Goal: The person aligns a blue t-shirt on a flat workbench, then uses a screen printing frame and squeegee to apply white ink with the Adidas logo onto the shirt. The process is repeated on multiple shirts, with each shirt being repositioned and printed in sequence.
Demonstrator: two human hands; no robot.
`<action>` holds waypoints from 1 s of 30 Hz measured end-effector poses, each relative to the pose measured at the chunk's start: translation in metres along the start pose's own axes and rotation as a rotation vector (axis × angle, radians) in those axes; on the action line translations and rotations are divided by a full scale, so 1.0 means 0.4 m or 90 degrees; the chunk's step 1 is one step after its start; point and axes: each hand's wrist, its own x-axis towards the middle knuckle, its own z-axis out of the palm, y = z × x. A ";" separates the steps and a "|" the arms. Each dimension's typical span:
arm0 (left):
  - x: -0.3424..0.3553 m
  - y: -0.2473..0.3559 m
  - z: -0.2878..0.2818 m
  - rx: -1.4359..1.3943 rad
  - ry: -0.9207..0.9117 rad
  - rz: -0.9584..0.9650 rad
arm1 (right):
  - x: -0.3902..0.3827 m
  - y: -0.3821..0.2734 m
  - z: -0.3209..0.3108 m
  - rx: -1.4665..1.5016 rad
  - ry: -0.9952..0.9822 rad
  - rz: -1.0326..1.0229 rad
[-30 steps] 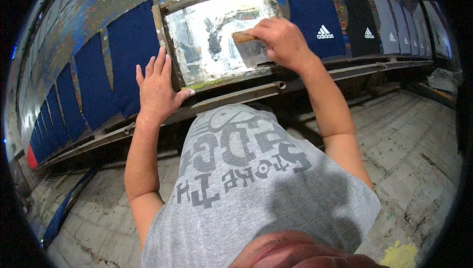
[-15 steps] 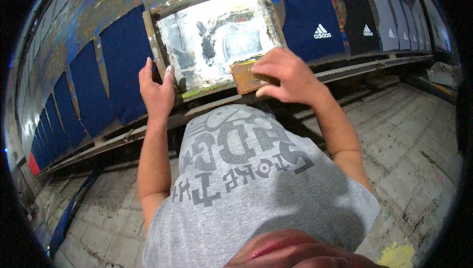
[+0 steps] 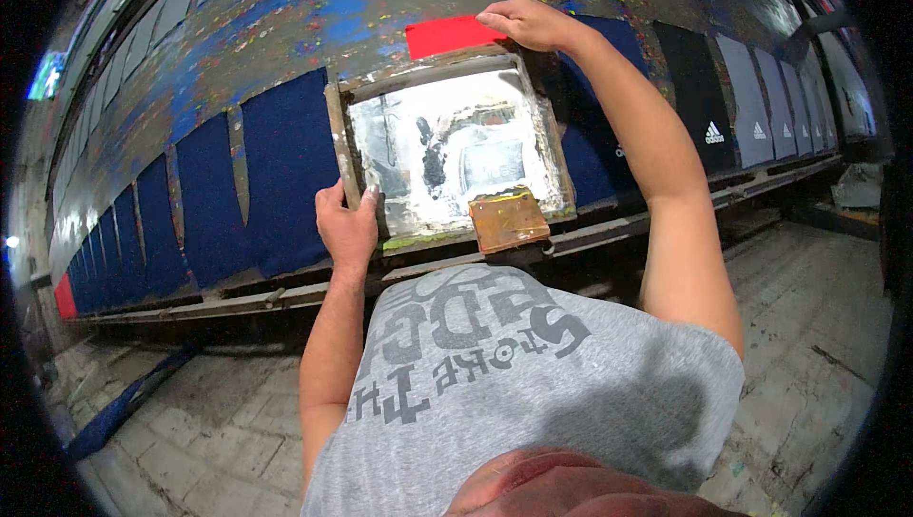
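Thumb on one side and fingers on the other, our left hand (image 3: 347,232) has its grip clamped on the near end of the left bar of a shallow, rectangular, paint-crusted wooden frame (image 3: 343,141). In the head view, our only one, this frame lies on the long, paint-spattered grey-and-blue bench (image 3: 366,3), between dark navy fabric panels (image 3: 285,175), with its inside smeared with wet-looking white paste (image 3: 401,127). Our right hand (image 3: 533,24) reaches past the far side, fingertips at the right end of a flat, bright red strip (image 3: 442,38); we cannot tell whether that grip is pinching it or only hovering above. Unheld, a flat, amber-brown rectangular block (image 3: 511,224) rests across the frame's near right corner. We judge the frame stiff and fairly light, best taken by its bare side bars, since the smeared middle looks slippery and perhaps delicate. Its block seems rigid and easily dislodged if we tilt the wood; we would grasp it by the drier edge nearest us.
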 end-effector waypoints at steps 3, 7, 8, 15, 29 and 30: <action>0.002 -0.005 0.002 -0.033 0.025 0.053 | 0.084 0.037 0.004 -0.019 -0.124 0.040; -0.012 -0.011 0.013 -0.049 0.040 0.083 | 0.153 0.105 0.000 -0.070 -0.270 0.136; -0.019 -0.011 0.018 -0.062 0.058 0.096 | 0.161 0.126 0.010 -0.022 -0.297 0.177; -0.053 -0.018 0.030 -0.076 0.107 0.142 | 0.250 0.232 0.020 0.133 -0.464 0.292; -0.056 -0.061 0.041 -0.082 0.135 0.200 | 0.213 0.374 0.073 0.456 -0.381 0.313; -0.055 -0.062 0.039 -0.076 0.131 0.196 | 0.184 0.383 0.077 0.474 -0.316 0.286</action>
